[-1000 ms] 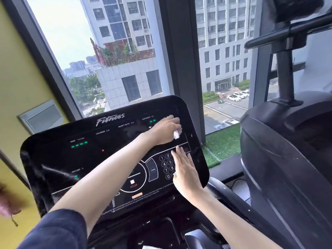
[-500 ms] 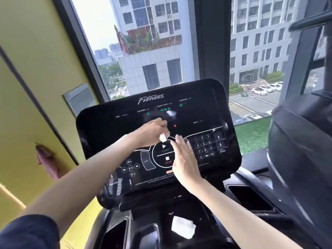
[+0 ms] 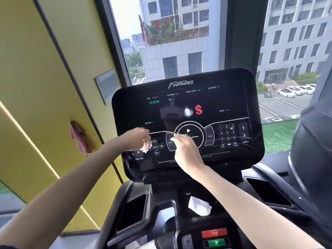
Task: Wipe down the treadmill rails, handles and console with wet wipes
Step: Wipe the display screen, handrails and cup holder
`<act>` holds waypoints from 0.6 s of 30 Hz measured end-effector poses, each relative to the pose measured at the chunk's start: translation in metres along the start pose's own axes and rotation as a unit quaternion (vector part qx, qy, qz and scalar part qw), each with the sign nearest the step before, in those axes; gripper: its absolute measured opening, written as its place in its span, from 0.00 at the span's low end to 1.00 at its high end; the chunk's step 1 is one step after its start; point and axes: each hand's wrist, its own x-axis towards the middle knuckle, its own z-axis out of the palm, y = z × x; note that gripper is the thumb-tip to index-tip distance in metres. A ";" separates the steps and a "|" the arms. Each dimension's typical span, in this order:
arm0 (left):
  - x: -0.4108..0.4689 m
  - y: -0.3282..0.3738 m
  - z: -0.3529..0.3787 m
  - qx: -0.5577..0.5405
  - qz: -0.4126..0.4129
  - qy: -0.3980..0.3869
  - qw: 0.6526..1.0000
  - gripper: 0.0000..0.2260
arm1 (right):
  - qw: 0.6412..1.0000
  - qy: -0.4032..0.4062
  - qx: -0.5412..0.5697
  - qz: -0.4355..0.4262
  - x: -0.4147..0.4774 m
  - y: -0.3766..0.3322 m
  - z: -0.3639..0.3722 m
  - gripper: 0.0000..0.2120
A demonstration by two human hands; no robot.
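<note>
Now the left grip (image 3: 138, 139) pinches a crumpled wet wipe (image 3: 147, 147) against the console (image 3: 215, 105) at lower left, beside the media buttons (image 3: 156, 146) — the right grip (image 3: 186, 151) holds nothing, fingers (image 3: 177, 139) loose on the centre dial (image 3: 188, 131). A second wipe (image 3: 199, 206) lies on the ledge (image 3: 221, 196) below.

Gym, upper floor. Treadmill console (image 3: 188, 123) marked "Fitness"; second machine (image 3: 312, 141) right of it. Behind console: window (image 3: 179, 42) over tower blocks.
</note>
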 end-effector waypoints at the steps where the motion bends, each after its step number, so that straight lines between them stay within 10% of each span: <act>1: -0.008 -0.002 -0.001 -0.109 -0.017 0.053 0.992 0.19 | 0.999 -0.021 0.021 0.028 0.003 -0.003 -0.002 0.20; 4: -0.028 0.003 0.003 -0.499 -0.077 0.155 0.849 0.13 | 0.961 -0.132 0.179 0.165 0.012 -0.015 -0.004 0.17; 7: -0.034 0.013 0.017 -0.742 -0.074 0.131 0.654 0.14 | 0.835 -0.182 0.427 0.295 0.019 -0.032 -0.006 0.15; 9: -0.036 0.022 0.025 -0.792 -0.080 0.108 0.595 0.15 | 0.758 -0.190 0.518 0.347 0.021 -0.038 -0.011 0.12; 12: -0.035 0.035 0.034 -0.807 -0.095 0.107 0.573 0.13 | 0.719 -0.180 0.566 0.360 0.021 -0.040 -0.018 0.10; 18: -0.030 0.046 0.050 -0.765 -0.186 0.165 0.594 0.16 | 0.753 -0.124 0.520 0.383 0.017 -0.038 -0.017 0.05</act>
